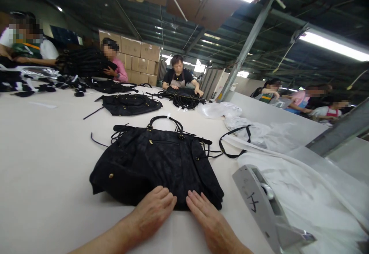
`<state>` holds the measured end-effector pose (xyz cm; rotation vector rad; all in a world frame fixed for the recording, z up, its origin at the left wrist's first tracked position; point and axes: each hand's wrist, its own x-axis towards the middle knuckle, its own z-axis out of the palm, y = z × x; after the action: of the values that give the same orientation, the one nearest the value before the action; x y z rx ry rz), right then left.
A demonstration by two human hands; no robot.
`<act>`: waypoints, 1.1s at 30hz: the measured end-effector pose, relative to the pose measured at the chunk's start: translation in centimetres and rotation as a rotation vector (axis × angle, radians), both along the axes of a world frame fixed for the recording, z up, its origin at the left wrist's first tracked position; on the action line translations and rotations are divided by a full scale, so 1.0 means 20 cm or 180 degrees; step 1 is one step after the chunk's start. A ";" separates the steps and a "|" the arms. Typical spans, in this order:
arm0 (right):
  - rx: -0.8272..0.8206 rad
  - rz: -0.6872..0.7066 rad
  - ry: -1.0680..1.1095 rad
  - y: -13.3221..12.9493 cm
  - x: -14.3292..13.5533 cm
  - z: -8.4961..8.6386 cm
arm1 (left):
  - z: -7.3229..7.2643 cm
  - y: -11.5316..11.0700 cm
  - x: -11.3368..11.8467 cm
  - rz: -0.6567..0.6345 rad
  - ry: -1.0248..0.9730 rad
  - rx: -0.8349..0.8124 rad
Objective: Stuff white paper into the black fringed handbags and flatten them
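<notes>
A black handbag [161, 161] lies flat on the white table in front of me, its two handles pointing away. It has a short zip with a gold pull and gold studs at the corners. At the near bottom edge, my left hand [155, 210] has its fingers curled together on the black material; the fingertips are partly hidden. My right hand [209, 219] rests beside it on the same edge, fingers stretched out flat against the bag. A black strap [235, 142] trails from the bag's right side.
On the right stand a grey tape dispenser [256, 204] and white plastic sheeting [305, 192]. Another black bag [129, 104] lies farther off. Across the table [43, 161], a co-worker [178, 75] handles a black bag [186, 97]. Cartons [141, 56] are stacked behind; more people work left and right.
</notes>
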<state>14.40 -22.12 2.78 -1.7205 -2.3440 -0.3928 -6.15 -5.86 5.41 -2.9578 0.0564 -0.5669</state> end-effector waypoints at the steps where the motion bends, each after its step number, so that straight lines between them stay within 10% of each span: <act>1: -0.0185 -0.0019 -0.0036 0.01 -0.01 0.03 | -0.01 -0.01 0.00 0.0011 -0.0032 -0.0023; 6: -0.1515 -0.0589 -0.0033 0.21 -0.17 0.50 | -0.06 -0.01 0.02 0.0056 -0.0268 -0.0020; 10: -0.0155 -0.0391 0.0649 0.46 -0.30 0.78 | -0.11 0.00 0.04 0.0087 -0.0450 0.0013; 14: 0.1209 -0.0532 0.1337 0.55 -0.33 0.43 | -0.14 0.00 0.04 0.0032 -0.0479 -0.0105; 19: 0.0318 -0.0346 0.1143 0.57 -0.24 -0.05 | -0.02 0.00 -0.09 -0.0361 -0.0370 -0.0073; 22: 0.0003 -0.0101 0.1282 0.57 -0.21 -0.06 | 0.08 0.04 -0.31 0.0010 -0.1007 -0.0499; 28: -0.0437 -0.0041 0.1336 0.57 -0.22 -0.01 | 0.04 0.21 -0.77 0.2883 -0.2453 -0.2093; 33: -0.0646 -0.0108 0.1262 0.59 -0.21 -0.04 | 0.02 0.27 -0.73 0.2643 -0.1568 -0.3632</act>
<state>10.27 -10.26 2.02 -1.7332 -2.1234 0.1767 -20.74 -0.48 5.75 -3.0588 -1.9968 -1.4606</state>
